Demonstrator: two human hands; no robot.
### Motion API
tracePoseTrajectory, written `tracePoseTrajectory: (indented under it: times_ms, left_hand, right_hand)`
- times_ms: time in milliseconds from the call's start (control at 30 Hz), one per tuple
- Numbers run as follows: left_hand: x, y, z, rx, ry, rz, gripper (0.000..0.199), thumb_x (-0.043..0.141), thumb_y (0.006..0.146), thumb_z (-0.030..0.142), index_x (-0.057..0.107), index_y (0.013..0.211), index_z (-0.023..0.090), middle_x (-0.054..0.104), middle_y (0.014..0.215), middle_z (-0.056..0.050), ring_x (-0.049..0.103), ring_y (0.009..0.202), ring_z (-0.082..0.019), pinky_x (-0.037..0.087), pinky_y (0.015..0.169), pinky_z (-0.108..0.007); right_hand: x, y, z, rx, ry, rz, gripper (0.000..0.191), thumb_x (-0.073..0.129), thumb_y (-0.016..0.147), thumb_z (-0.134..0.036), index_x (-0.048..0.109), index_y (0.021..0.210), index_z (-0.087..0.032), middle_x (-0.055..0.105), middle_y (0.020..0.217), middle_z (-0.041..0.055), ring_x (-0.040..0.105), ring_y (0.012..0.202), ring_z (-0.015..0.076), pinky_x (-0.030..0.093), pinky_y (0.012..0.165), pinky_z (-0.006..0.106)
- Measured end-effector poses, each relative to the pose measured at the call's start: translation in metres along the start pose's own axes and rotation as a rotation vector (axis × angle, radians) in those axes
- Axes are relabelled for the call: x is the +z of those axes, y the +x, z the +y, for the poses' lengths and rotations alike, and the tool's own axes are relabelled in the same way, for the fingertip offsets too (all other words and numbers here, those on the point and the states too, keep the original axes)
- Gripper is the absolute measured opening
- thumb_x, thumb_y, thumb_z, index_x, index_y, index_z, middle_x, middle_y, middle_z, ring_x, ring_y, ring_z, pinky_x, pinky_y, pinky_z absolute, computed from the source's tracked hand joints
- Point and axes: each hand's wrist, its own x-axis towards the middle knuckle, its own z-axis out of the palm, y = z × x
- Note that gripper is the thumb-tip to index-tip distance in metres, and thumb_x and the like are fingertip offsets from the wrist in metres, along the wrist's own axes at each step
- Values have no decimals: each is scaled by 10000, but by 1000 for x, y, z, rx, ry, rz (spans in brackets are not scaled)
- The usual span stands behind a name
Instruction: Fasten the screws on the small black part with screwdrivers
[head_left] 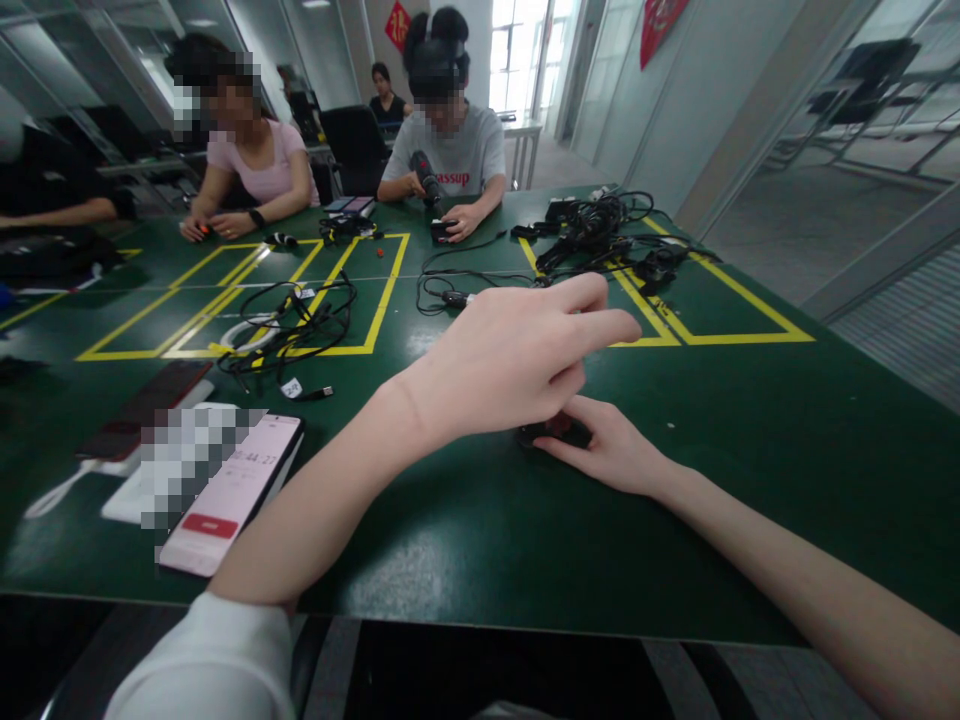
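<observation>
My left hand [510, 355] is raised over the green table, its fingers bent and pointing right. The palm side and anything inside the fingers are hidden from me. Just behind and below it, my right hand [611, 445] rests low at the tabletop, thumb and fingers closed round a small black object [531, 434]. Most of that object is covered by the two hands, so its kind cannot be made out.
Black cables [330, 310] lie coiled at left, and a bigger cable heap [592, 230] is at back right. A lit phone [236, 490] and a dark phone [146, 410] lie near my left forearm. Across the table [750, 450], a person holds a black power tool [426, 180]; others sit at left.
</observation>
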Motion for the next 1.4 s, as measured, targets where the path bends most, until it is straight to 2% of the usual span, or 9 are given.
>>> tracePoseTrajectory:
  times_ms: [100,267,367,467,667,867,1067,1267,1400]
  left_hand:
    - [0,0,1,-19,2,-22,392,436,942,132,691,1231,201,685,1161,-77,664,885,-183,486,700,-302]
    - [-1,0,0,35,4,-6,388,468,906,113,707,1204,182,690,1109,-84,662,950,-202,507,788,-322]
    - [-1,-1,0,-9,19,-9,401,414,962,117,696,1233,202,686,1174,-78,670,906,-178,491,725,-298]
    - [-1,-1,1,-37,25,-26,374,423,971,147,694,1222,206,698,1127,-62,673,883,-173,472,676,-281]
    - [0,0,0,40,7,8,366,479,902,123,716,1176,173,703,1064,-80,664,944,-207,511,797,-331]
    - [0,-1,1,-21,-3,-24,379,410,983,146,691,1232,201,691,1144,-68,673,898,-179,493,702,-296]
    - [0,0,0,46,0,5,371,466,915,106,705,1192,168,687,1072,-77,661,957,-198,518,806,-322]
    - [0,-1,1,-24,15,-20,365,428,978,148,683,1231,213,691,1140,-59,670,883,-169,484,691,-283]
    - [-1,-1,1,27,9,-27,346,487,930,152,708,1195,182,697,1056,-60,668,941,-198,508,782,-318]
  right_hand:
    - [0,0,0,2,-11,3,145,686,936,-354,671,976,-215,741,855,47,697,722,225,571,662,342]
    - [2,0,1,0,1,8,150,678,939,-355,669,938,-205,736,857,54,694,718,225,563,655,343]
    - [1,0,1,-4,21,3,141,674,938,-338,670,991,-208,741,879,51,699,740,221,580,683,343]
    - [2,0,2,-8,16,5,149,680,935,-345,672,1001,-211,742,880,49,699,737,222,582,684,345]
    - [1,-1,4,-16,-11,4,144,680,939,-352,677,957,-210,746,878,55,697,738,223,573,677,345]
    - [0,0,4,-22,8,-6,150,682,936,-336,685,1018,-211,743,870,48,688,727,211,582,679,335]
    - [1,-1,5,-16,-7,5,137,679,935,-342,676,960,-208,733,848,45,691,727,217,561,661,329]
    - [0,0,3,-22,8,-6,121,667,928,-322,669,982,-214,728,859,47,682,725,218,565,667,336]
    - [1,-1,4,-18,-10,-1,119,661,937,-331,658,905,-216,725,840,52,680,721,227,554,652,345]
